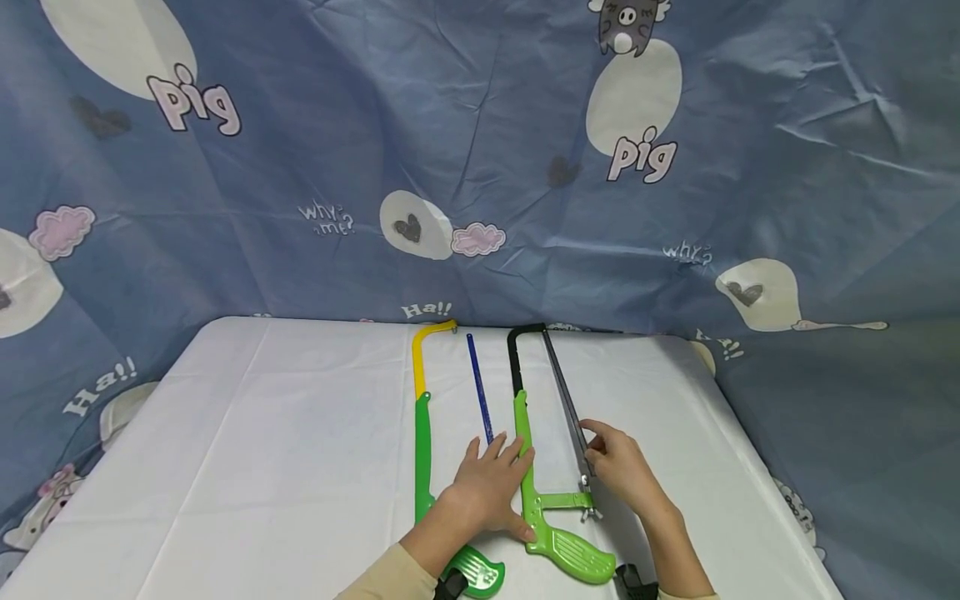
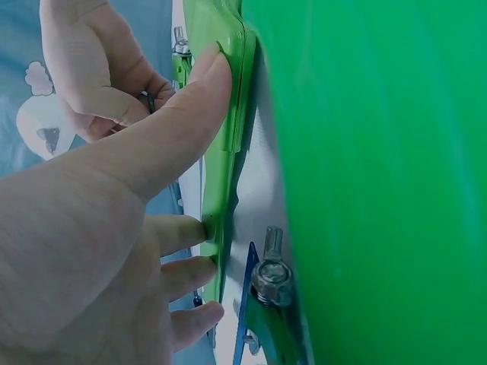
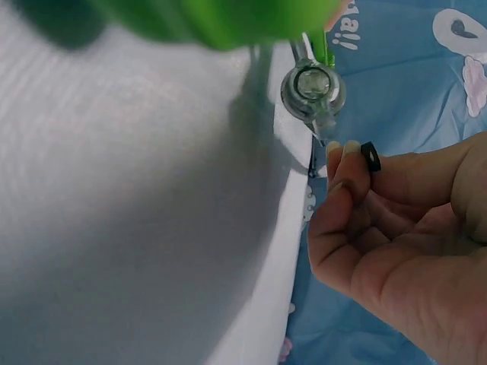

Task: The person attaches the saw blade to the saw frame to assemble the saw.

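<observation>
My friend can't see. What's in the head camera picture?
A person's left hand touches a lime-green hacksaw while the right hand pinches a dark blade. To the left are a blue blade and a green-and-yellow saw, on a white table before blue pig-print cloth.

Lime-and-black hacksaw (image 1: 522, 412) lies on the desk (image 1: 300, 458), handle (image 1: 581, 557) nearest, and there's the dark blade (image 1: 561, 383), slanting from its far tip!
</observation>
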A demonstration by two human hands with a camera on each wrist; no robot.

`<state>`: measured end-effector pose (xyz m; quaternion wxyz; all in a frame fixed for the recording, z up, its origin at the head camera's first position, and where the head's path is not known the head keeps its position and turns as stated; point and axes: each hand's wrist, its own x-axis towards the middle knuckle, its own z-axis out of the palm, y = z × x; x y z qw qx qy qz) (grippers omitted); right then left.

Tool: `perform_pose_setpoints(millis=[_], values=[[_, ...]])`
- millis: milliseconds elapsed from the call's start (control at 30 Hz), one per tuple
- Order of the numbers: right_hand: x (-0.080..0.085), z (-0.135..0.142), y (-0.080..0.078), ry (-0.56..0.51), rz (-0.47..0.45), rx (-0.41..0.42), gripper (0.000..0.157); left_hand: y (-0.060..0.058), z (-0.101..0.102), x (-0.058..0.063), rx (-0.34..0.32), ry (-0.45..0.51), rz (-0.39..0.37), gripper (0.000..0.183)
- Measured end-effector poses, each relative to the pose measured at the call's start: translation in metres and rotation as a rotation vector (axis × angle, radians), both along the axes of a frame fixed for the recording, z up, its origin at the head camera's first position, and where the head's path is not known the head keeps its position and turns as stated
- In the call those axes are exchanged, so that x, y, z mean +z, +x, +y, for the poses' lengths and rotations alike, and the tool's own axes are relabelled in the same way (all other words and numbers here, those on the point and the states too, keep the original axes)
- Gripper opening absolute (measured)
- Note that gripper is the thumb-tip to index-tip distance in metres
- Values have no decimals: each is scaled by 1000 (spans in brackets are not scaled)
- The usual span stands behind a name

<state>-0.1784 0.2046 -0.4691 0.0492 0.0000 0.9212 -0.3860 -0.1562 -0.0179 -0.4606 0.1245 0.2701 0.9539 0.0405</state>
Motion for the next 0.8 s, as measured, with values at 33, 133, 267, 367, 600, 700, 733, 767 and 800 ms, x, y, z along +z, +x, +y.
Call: perform_pose_setpoints(millis=[33,133,267,367,600,700,733,767,800], values=[[0,1,0,-2,-6,0,48,0,0,0,1,4,-4,114],[-1,3,-1,-15,-27,0,49,1,1,0,4,14,-11,114],[-1,5,-2,-49,-55,1,50,1,2,0,5,13,-13,114],[-1,6,-3,-67,-60,3,49,1,2,-1,5,4,-15,114],[-3,6,-3,-78,-75,15,46,2,2,-1,7,-8,-25,115],[-3,6,-5,-83,-81,33,48,2,1,-1,5,-8,-19,114],[-3,6,-5,-82,-78,39,49,1,1,-1,5,-7,-14,114],[-3,6,-6,-81,-76,44,50,1,1,-1,5,-4,-8,114],[-3,6,-7,-80,-75,49,51,0,0,-1,5,-2,-3,114]])
